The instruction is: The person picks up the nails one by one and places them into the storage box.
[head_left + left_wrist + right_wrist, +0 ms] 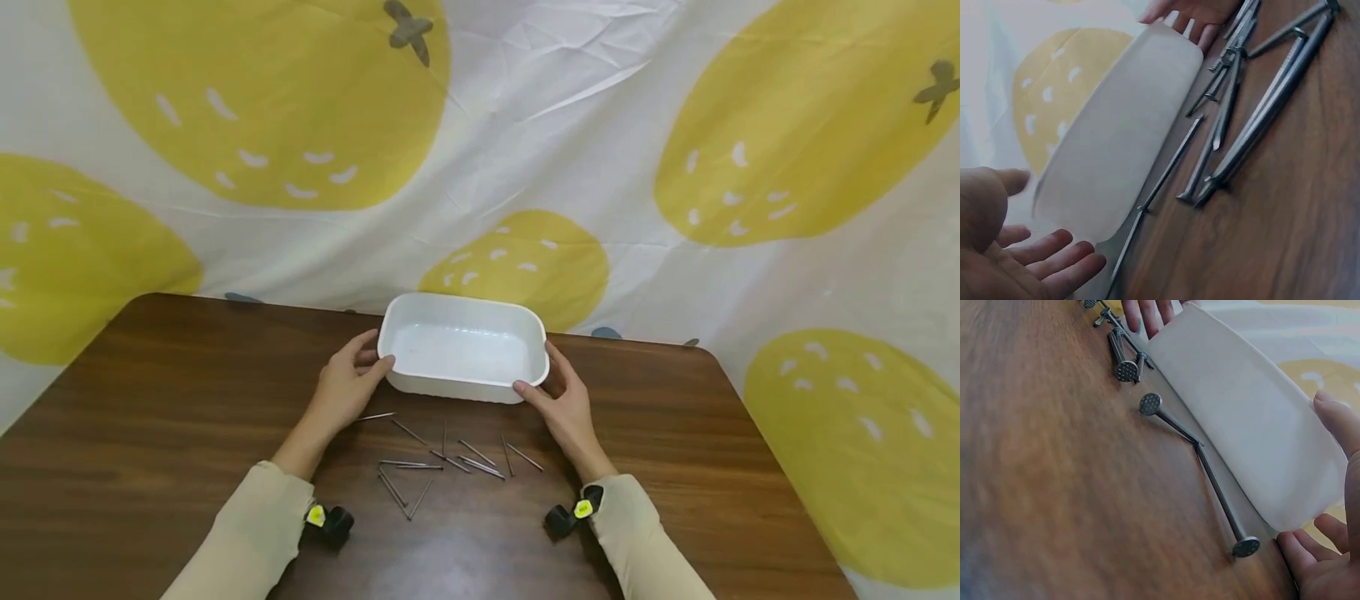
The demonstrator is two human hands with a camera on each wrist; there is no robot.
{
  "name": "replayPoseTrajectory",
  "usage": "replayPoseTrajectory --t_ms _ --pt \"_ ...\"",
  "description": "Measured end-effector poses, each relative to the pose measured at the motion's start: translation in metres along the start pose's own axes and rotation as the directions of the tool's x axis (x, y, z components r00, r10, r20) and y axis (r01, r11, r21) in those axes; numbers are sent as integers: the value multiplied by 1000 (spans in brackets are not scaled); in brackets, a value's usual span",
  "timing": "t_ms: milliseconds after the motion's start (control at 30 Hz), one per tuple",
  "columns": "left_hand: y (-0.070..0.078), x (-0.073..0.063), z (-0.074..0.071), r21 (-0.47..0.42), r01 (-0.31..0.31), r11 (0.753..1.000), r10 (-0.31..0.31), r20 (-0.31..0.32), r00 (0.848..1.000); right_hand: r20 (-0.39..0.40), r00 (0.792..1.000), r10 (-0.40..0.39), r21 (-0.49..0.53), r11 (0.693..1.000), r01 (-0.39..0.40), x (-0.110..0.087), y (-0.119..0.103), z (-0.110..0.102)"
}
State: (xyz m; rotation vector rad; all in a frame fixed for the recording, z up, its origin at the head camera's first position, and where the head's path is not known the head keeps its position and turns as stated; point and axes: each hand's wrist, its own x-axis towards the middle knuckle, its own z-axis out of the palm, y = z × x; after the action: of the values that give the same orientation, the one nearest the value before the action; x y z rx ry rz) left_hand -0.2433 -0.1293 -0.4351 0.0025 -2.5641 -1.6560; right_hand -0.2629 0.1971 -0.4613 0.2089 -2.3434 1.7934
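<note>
I watch through the head camera as the left hand (345, 387) and the right hand (564, 412) hold a white dish (465, 350) between them, one at each short end. The dish sits at the middle of the far part of the wooden table (675, 467), its hollow side facing up and back toward me. Each thumb lies at a near corner of the rim while the fingers go round the end wall toward the base. I read that as a two-ended hold chosen to share the load and prevent the long dish from tipping to one side. From my views I cannot tell whether its base touches the wood.

On the near side of the dish, between the forearms, lie loose metal nails (1217, 490). They point in several directions and some cross, so they look scattered rather than sorted. Gripping by the ends probably leaves both palms well out to the sides of that scatter. A black wrist camera (330, 527) shows at the left cuff, with another at the right. Beyond the far edge hangs a white cloth (525, 158) printed with yellow fruit.
</note>
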Motion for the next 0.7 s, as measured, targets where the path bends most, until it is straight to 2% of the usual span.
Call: replayPoseTrajectory --t_ms 133,200,267,367,467,600,700 --pt "2 -3 -20 44 -28 999 26 37 999 -2 1000 4 -19 1000 -4 1 0 -1" --pt "4 -5 -32 106 -57 993 51 59 997 -3 1000 2 -26 1000 -2 3 -1 -1" --pt "6 -9 -43 184 -90 979 69 115 991 -6 1000 0 -33 999 0 2 0 0" --pt "11 -14 -55 297 -134 945 65 231 971 -2 1000 -3 -43 999 3 3 -1 1" --pt "15 -17 -58 362 -185 914 62 326 943 5 1000 5 -46 999 -5 3 -1 1" --pt "17 -18 -54 384 -235 893 66 403 913 11 1000 12 -45 999 -12 4 -1 0" --pt "14 -18 -51 390 -253 886 64 437 897 9 1000 16 -44 999 -15 3 0 -1"
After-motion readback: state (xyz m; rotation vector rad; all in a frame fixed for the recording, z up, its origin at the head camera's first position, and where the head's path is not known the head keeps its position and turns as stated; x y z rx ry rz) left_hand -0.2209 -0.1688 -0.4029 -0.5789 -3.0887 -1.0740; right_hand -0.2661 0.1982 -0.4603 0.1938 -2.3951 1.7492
